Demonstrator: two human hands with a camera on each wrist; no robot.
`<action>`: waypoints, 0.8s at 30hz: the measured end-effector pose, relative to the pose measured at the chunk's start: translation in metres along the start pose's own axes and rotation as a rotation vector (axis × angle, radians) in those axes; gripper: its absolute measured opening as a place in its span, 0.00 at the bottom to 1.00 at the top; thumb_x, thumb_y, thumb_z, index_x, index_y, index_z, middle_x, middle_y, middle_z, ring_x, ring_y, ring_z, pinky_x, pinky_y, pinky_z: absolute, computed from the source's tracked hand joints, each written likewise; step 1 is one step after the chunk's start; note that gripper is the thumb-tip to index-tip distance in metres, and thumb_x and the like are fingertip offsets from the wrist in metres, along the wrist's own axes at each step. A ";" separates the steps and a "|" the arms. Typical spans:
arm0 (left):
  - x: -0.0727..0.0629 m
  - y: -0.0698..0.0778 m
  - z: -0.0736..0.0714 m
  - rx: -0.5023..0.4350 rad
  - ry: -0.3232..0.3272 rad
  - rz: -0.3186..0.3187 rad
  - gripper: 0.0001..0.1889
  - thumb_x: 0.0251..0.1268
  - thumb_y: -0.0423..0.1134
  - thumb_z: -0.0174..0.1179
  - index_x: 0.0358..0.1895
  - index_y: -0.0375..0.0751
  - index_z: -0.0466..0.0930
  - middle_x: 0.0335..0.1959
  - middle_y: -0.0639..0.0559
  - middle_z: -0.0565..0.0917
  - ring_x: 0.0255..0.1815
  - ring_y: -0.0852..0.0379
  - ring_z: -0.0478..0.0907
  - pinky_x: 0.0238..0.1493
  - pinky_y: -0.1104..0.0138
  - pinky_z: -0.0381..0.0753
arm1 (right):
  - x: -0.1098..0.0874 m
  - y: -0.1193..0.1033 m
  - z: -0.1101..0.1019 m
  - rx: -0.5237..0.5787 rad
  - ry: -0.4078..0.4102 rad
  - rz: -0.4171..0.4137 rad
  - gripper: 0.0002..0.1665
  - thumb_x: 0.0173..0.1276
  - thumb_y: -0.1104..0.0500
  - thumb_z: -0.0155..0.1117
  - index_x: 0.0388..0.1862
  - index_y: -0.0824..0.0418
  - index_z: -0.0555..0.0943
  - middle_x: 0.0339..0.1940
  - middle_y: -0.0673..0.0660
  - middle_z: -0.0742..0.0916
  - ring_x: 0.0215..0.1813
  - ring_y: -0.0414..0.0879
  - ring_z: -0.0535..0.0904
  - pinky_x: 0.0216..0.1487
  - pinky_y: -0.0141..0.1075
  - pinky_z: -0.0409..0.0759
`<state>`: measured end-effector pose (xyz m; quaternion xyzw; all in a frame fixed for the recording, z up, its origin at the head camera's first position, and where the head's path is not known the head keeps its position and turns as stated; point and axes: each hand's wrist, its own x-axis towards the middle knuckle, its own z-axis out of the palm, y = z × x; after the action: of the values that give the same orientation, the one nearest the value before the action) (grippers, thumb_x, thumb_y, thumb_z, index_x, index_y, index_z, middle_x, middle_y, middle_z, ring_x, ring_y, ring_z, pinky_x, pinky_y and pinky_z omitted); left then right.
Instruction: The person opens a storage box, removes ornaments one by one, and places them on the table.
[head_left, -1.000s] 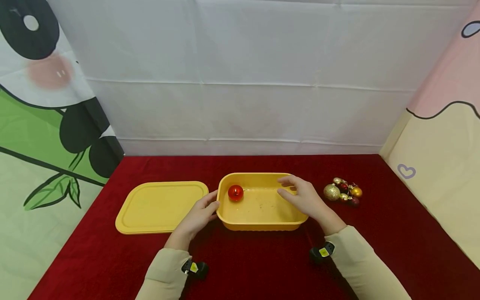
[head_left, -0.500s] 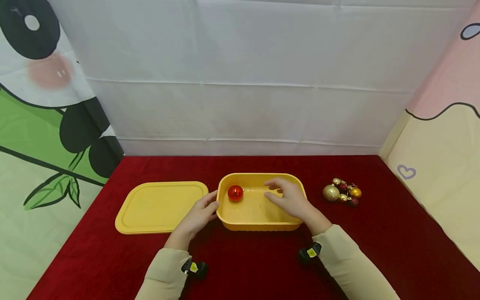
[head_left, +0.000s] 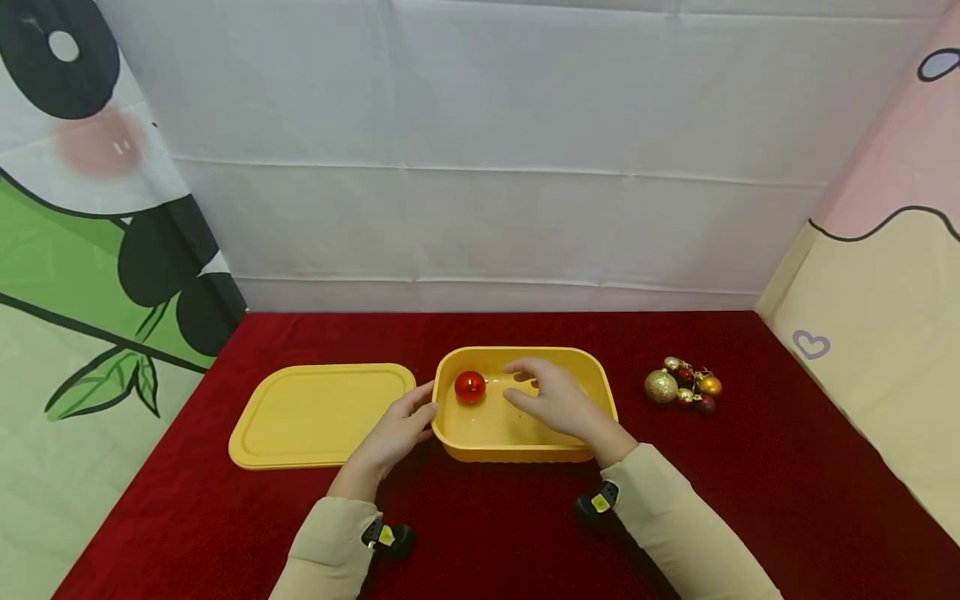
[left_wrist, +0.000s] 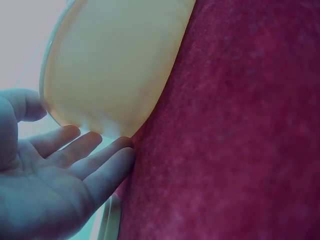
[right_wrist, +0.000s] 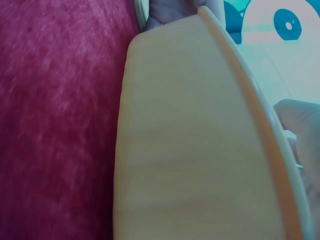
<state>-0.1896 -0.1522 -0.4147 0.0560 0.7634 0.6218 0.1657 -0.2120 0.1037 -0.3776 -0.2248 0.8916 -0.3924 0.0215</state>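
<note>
A yellow plastic box stands uncovered on the red cloth. Inside it, near the left end, lies a shiny red Christmas ball. My left hand rests against the box's left end; the left wrist view shows straight fingers against the outer wall and the thumb tip at the rim. Over the box's interior, right of the red ball, reaches my right hand, thumb and fingers spread with a gap between them and nothing held. The right wrist view mostly shows the box's outer long wall.
A yellow lid lies flat left of the box, behind the left hand. To the right sits a cluster of small Christmas balls in gold and dark red. The red tablecloth ends at a pale hanging cloth.
My right hand has moved left across the box, from its right side toward the red ball. The left hand, box and ball stay nearly in place.
</note>
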 end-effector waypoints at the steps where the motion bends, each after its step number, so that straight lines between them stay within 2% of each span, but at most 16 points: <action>1: 0.000 0.000 0.000 -0.001 -0.001 0.000 0.26 0.76 0.40 0.41 0.74 0.42 0.52 0.72 0.39 0.61 0.66 0.43 0.68 0.61 0.53 0.74 | 0.001 -0.002 0.001 -0.003 -0.006 0.001 0.23 0.65 0.54 0.62 0.57 0.62 0.77 0.55 0.59 0.82 0.56 0.54 0.79 0.58 0.50 0.76; 12: -0.002 0.002 -0.001 -0.016 0.007 -0.001 0.26 0.75 0.40 0.42 0.74 0.41 0.53 0.71 0.38 0.61 0.65 0.43 0.69 0.60 0.52 0.74 | 0.014 -0.018 0.013 -0.026 -0.084 0.008 0.27 0.63 0.56 0.65 0.60 0.62 0.74 0.58 0.59 0.80 0.57 0.57 0.77 0.56 0.48 0.77; 18: -0.005 0.004 -0.002 -0.017 0.009 -0.009 0.26 0.75 0.41 0.42 0.74 0.44 0.53 0.71 0.39 0.62 0.66 0.44 0.68 0.61 0.52 0.73 | 0.021 -0.025 0.018 -0.091 -0.150 0.023 0.30 0.60 0.55 0.67 0.61 0.63 0.72 0.60 0.60 0.79 0.57 0.57 0.76 0.58 0.46 0.76; 24: -0.008 0.007 -0.002 -0.022 -0.001 -0.014 0.26 0.76 0.42 0.42 0.74 0.45 0.52 0.72 0.40 0.61 0.67 0.43 0.67 0.62 0.50 0.72 | 0.024 -0.030 0.023 -0.137 -0.176 0.020 0.33 0.58 0.55 0.69 0.61 0.64 0.71 0.60 0.62 0.78 0.58 0.56 0.75 0.60 0.47 0.74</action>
<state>-0.1837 -0.1546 -0.4065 0.0492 0.7569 0.6289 0.1710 -0.2174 0.0601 -0.3685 -0.2502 0.9132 -0.3093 0.0881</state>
